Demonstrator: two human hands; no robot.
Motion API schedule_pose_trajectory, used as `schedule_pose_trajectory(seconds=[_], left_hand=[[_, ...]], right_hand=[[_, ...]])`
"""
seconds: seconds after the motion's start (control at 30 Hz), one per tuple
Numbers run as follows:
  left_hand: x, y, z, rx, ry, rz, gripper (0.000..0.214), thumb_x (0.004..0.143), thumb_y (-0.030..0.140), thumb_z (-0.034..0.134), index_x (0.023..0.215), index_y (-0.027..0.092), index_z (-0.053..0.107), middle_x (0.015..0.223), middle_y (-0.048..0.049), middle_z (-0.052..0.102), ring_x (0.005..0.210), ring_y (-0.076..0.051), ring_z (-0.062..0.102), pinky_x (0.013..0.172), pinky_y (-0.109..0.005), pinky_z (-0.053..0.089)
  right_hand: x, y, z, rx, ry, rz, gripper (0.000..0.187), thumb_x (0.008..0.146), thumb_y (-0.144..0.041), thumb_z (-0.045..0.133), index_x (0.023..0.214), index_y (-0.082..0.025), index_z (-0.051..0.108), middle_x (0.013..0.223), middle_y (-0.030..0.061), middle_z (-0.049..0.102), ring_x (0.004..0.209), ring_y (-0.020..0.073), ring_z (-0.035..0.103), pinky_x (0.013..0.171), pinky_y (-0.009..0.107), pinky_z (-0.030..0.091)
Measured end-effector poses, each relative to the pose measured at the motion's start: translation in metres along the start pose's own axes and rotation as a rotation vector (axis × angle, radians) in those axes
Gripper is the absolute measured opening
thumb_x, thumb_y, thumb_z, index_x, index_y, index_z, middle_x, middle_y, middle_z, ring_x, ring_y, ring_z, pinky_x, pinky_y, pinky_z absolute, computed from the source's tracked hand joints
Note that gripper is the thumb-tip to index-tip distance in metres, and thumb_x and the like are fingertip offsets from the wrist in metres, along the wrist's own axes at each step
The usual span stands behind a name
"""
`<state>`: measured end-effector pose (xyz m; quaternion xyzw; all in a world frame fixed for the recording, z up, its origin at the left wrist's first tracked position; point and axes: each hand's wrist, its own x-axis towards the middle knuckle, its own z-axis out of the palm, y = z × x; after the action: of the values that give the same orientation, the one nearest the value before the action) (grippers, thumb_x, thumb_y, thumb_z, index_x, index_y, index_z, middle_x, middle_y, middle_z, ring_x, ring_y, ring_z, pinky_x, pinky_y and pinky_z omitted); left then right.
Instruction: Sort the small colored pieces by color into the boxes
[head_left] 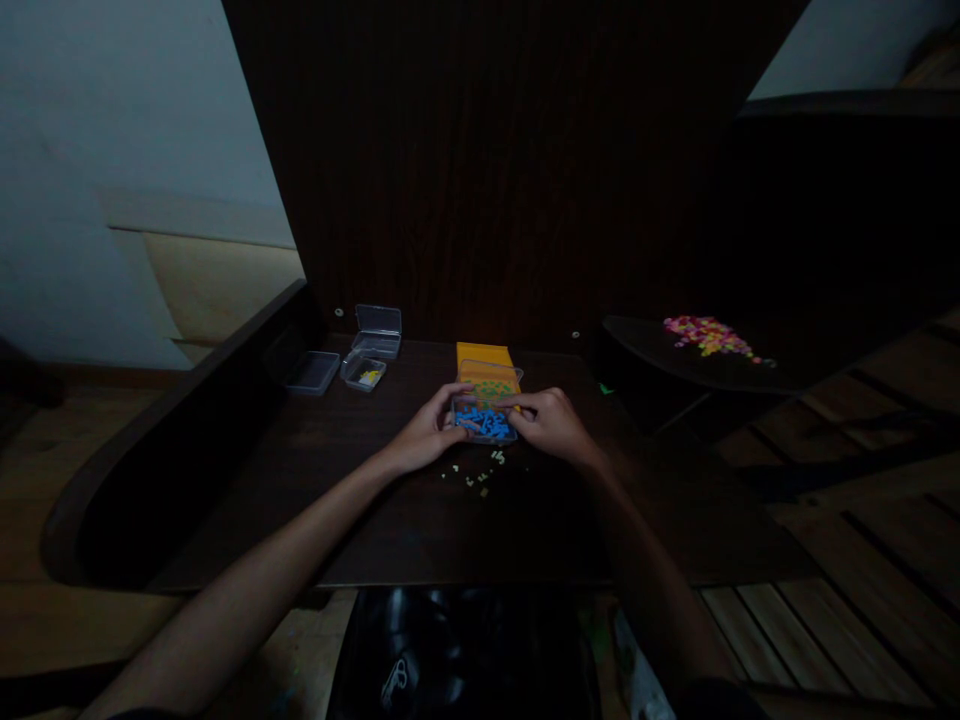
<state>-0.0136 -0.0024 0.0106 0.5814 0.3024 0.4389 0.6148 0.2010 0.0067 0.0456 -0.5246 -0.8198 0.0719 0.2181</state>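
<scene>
While clear plastic box (496,441) of small blue pieces (489,424) lies between, left hand (429,428) clasps left side; right hand (553,424) at right rim, grip unclear.

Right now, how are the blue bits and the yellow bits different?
There are many blue bits but just a small patch of yellow bits. The blue bits' box is between the left hand and the right hand; the yellow bits' small tub sits farther left, with no hand on it. Both lots are in see-through containers.
</scene>
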Motion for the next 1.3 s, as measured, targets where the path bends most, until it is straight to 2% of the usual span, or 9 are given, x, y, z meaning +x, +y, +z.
schedule_pose_trajectory(seconds=[0.17, 0.4, 0.6, 0.73, 0.97, 1.13, 1.3], left_hand=[[-0.001, 0.002, 0.001, 0.008, 0.003, -0.006, 0.064, 0.066, 0.011, 0.067, 0.125, 0.02, 0.045, 0.126, -0.0112, 0.055, 0.102, -0.02, 0.061, 0.092, -0.04, 0.048], [-0.002, 0.004, 0.003, 0.007, 0.015, -0.024, 0.064, 0.066, 0.013, 0.067, 0.125, 0.019, 0.045, 0.126, -0.0107, 0.055, 0.108, -0.023, 0.059, 0.098, -0.042, 0.045], [-0.003, 0.002, 0.004, -0.002, -0.021, -0.012, 0.064, 0.066, 0.011, 0.066, 0.126, 0.02, 0.045, 0.128, -0.0109, 0.054, 0.115, -0.024, 0.056, 0.101, -0.043, 0.044], [-0.003, 0.002, 0.006, 0.005, -0.025, -0.024, 0.063, 0.067, 0.01, 0.064, 0.126, 0.02, 0.045, 0.127, -0.0107, 0.056, 0.114, -0.024, 0.057, 0.1, -0.043, 0.044], [-0.004, 0.004, 0.007, 0.019, -0.019, -0.041, 0.063, 0.066, 0.011, 0.064, 0.125, 0.02, 0.044, 0.127, -0.0112, 0.055, 0.111, -0.023, 0.059, 0.097, -0.043, 0.046], [-0.003, 0.005, 0.005, 0.018, -0.013, -0.033, 0.064, 0.066, 0.012, 0.065, 0.126, 0.019, 0.043, 0.128, -0.0118, 0.053, 0.114, -0.024, 0.057, 0.101, -0.044, 0.043], [-0.004, 0.006, 0.004, 0.003, -0.009, -0.028, 0.064, 0.066, 0.011, 0.066, 0.125, 0.02, 0.044, 0.129, -0.0111, 0.053, 0.114, -0.024, 0.057, 0.101, -0.045, 0.043]], right_hand=[[-0.001, -0.008, -0.002, -0.092, -0.071, -0.032, 0.033, 0.08, -0.02, 0.049, 0.099, -0.026, 0.076, 0.075, 0.0013, 0.074, 0.059, 0.0123, 0.059, 0.061, 0.022, 0.04], [-0.002, -0.011, 0.0, -0.136, -0.052, -0.005, 0.032, 0.084, -0.027, 0.05, 0.105, -0.025, 0.074, 0.08, 0.0025, 0.075, 0.063, 0.0136, 0.063, 0.063, 0.023, 0.041], [-0.001, -0.016, 0.004, -0.179, -0.135, -0.069, 0.03, 0.085, -0.031, 0.052, 0.106, -0.026, 0.073, 0.086, 0.0027, 0.075, 0.072, 0.0163, 0.065, 0.068, 0.024, 0.043], [0.0, -0.016, 0.007, -0.213, -0.158, -0.06, 0.031, 0.088, -0.034, 0.049, 0.108, -0.025, 0.072, 0.09, 0.0044, 0.075, 0.076, 0.0172, 0.066, 0.07, 0.025, 0.043], [-0.001, -0.017, 0.007, -0.163, -0.157, -0.063, 0.028, 0.087, -0.029, 0.05, 0.105, -0.024, 0.07, 0.084, 0.0032, 0.073, 0.071, 0.0159, 0.064, 0.067, 0.024, 0.041], [-0.001, -0.017, 0.004, -0.126, -0.139, -0.04, 0.028, 0.084, -0.025, 0.051, 0.103, -0.023, 0.072, 0.074, 0.0015, 0.071, 0.065, 0.0138, 0.061, 0.064, 0.023, 0.04], [0.0, -0.017, 0.004, -0.174, -0.16, -0.029, 0.031, 0.085, -0.026, 0.049, 0.107, -0.023, 0.071, 0.08, 0.0027, 0.073, 0.069, 0.0155, 0.063, 0.067, 0.024, 0.041]])
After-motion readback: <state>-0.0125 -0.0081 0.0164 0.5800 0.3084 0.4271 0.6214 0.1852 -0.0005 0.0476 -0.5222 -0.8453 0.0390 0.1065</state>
